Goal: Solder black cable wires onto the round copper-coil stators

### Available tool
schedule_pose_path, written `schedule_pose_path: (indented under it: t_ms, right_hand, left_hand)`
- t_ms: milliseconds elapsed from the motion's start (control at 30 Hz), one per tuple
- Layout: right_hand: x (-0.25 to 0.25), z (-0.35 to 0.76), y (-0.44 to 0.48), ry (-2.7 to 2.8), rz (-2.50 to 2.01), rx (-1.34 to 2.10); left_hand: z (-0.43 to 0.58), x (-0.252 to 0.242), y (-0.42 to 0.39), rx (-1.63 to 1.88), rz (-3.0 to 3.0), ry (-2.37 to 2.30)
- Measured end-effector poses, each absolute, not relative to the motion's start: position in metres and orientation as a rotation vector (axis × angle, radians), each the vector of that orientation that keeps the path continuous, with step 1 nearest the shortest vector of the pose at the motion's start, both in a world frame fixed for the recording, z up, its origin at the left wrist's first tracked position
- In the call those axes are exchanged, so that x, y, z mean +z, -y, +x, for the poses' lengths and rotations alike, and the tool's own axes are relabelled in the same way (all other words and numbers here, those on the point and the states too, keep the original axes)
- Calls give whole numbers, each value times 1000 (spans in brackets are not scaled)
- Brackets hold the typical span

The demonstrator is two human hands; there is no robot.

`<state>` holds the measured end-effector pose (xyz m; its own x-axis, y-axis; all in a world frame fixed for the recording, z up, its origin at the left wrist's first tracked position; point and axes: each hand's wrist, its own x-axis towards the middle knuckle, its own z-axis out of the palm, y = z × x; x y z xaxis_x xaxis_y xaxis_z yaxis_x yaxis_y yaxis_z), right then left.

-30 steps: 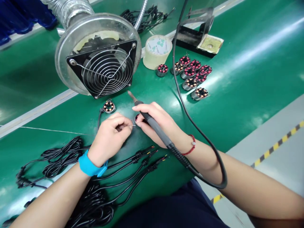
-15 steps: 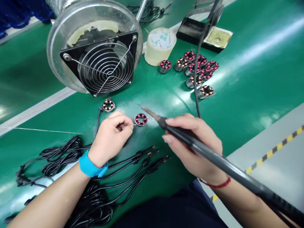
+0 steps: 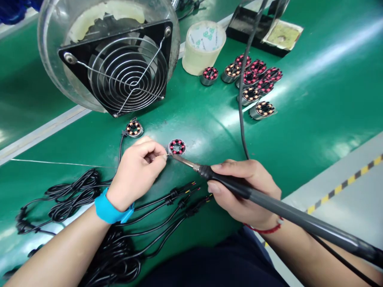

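gripping iron (image 3: 278,203) w/ yr r hand (image 3: 251,191), l hand (image 3: 139,169) pinching thin wire (image 3: 168,154); red-coil ring (image 3: 182,147) just rt of latter.

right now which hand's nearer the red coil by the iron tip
Left: the left hand is just left of the red coil; the right hand, gripping the iron, is farther, lower right.

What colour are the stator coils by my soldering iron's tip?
The stator coils are pinkish red, clearest in the head view.
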<state>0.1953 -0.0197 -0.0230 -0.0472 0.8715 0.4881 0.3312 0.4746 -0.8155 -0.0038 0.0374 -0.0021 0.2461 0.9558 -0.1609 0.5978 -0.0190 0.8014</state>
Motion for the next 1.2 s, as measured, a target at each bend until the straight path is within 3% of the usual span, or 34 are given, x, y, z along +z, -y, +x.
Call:
schedule_pose_path:
  t_ms: [567,800,1200]
  right_hand:
    - [-20,199,16,1699,-1081,593]
    - [3,192,-17,1967,-1134,798]
    - [-29,165,-38,2068,-994,638]
  left_hand:
    - [-5,-2,-37,550,1739,-1455]
    - [-5,0,-37,537,1735,-1450]
    - [-11,1,-32,452,1887,-1486]
